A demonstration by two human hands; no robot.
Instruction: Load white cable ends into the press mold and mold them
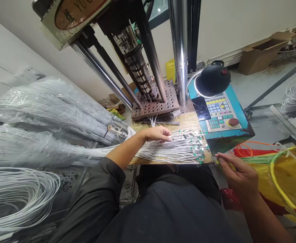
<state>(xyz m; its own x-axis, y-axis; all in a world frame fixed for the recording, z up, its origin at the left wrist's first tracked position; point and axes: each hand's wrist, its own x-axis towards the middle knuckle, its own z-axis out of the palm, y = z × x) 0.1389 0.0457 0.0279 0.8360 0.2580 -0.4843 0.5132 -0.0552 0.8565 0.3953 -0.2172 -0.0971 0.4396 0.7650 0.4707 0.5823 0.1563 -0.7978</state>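
Cables (160, 150) lay across the board (191, 118), centre of the frame.
The left hand (158, 133) lay over them, loosely curled; the right hand (239, 172), lower right, was half closed near their ends. Whether either gripped anything could not be told.

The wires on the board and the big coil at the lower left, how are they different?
The wires on the board lie nearly straight, but the big coil curves round in loops. The board wires have green bits at their ends; I can't see any on the coil. Both look thin and whitish.
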